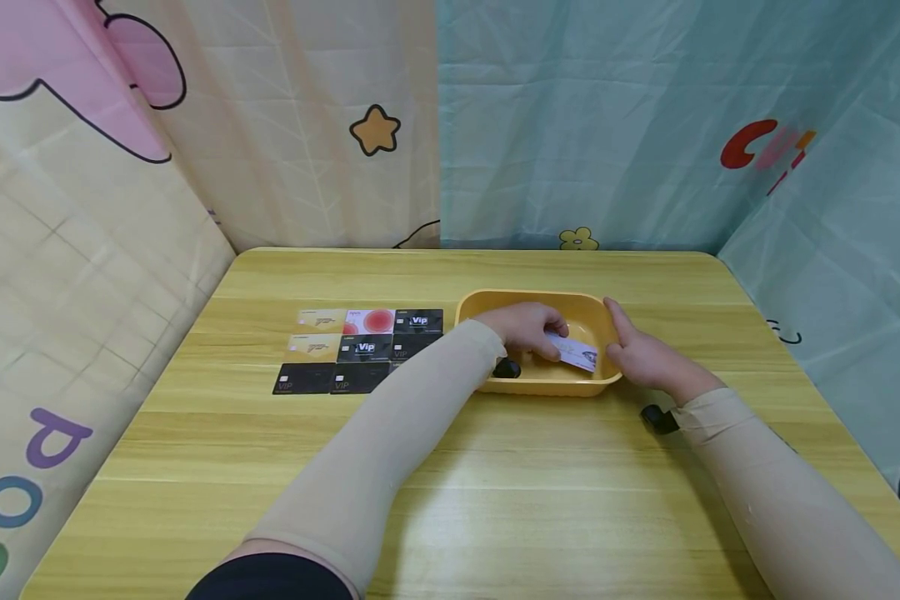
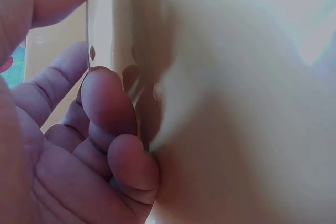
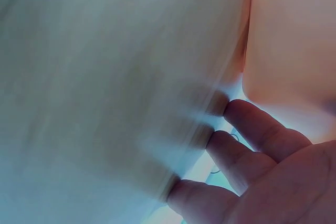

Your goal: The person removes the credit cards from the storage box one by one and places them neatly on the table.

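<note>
A yellow plastic tray [image 1: 543, 388] stands right of the table's middle. Reaching into it, my left hand [image 1: 523, 327] pinches a white card [image 1: 579, 354] with dark print at one end. The left wrist view shows the curled fingers [image 2: 107, 100] close to the tray's inner surface. My right hand [image 1: 651, 360] is at the tray's right end, its index finger extended along the rim. In the right wrist view its other fingertips [image 3: 184, 192] touch the table beside the tray's outer wall [image 3: 294, 40].
Left of the tray, several cards lie edge to edge in rows: gold cards [image 1: 313, 345], a white card with red circles [image 1: 369, 322] and black VIP cards [image 1: 303, 378]. My left forearm covers part of this group. Printed curtains [image 1: 630, 125] surround the wooden table [image 1: 525, 508].
</note>
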`<state>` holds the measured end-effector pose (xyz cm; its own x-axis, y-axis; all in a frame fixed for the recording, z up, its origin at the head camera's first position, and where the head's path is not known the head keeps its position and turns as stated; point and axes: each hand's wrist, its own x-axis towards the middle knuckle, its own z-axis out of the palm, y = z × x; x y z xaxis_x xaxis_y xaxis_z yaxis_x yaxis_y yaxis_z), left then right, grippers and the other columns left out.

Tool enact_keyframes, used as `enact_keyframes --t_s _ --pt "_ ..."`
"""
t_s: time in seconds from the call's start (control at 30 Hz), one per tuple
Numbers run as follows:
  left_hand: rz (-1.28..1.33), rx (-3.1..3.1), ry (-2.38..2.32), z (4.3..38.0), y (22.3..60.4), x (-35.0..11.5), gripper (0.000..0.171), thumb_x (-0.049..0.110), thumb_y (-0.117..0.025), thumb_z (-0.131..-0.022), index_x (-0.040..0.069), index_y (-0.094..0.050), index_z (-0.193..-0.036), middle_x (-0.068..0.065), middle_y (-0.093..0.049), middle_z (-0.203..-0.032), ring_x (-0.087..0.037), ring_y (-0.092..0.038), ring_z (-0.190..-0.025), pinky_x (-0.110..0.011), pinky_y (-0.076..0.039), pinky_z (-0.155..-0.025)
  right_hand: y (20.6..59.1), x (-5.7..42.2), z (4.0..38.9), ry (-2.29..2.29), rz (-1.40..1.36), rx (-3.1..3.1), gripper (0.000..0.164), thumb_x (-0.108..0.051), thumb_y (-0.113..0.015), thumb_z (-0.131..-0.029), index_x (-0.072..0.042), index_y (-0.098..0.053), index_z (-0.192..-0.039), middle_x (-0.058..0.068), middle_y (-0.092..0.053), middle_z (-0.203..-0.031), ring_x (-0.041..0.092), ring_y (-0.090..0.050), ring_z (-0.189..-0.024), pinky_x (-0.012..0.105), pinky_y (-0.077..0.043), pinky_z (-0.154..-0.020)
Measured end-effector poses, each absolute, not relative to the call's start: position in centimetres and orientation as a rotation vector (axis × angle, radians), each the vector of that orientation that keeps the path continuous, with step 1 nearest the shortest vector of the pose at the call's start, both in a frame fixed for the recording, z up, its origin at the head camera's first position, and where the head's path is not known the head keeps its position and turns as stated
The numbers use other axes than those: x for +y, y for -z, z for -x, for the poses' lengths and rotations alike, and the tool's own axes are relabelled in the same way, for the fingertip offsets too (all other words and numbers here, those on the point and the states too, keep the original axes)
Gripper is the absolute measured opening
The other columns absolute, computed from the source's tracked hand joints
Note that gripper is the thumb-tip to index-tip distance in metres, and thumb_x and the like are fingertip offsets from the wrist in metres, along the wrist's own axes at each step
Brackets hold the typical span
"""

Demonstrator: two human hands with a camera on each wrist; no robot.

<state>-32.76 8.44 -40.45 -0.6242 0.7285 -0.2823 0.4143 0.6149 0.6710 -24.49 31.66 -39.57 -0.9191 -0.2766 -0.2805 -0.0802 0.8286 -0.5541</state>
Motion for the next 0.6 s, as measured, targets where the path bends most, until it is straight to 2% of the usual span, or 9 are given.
enact_keyframes --t_s 0.6 --pt "-0.898 2.309 -0.757 32.76 40.47 8.48 0.044 0.026 -0.08 -0.09 0.019 -0.065 -0.131 0.004 -0.065 -0.121 -0.016 -0.059 -0.103 -0.024 -0.047 -0.08 39.58 31.58 24.58 0.806 0.256 2.645 0.082 -0.015 -0.034 -0.106 -0.008 0.022 -0.165 0.038 -0.006 -0.169 0.056 -0.026 -0.153 0.069 -0.023 -0.122"
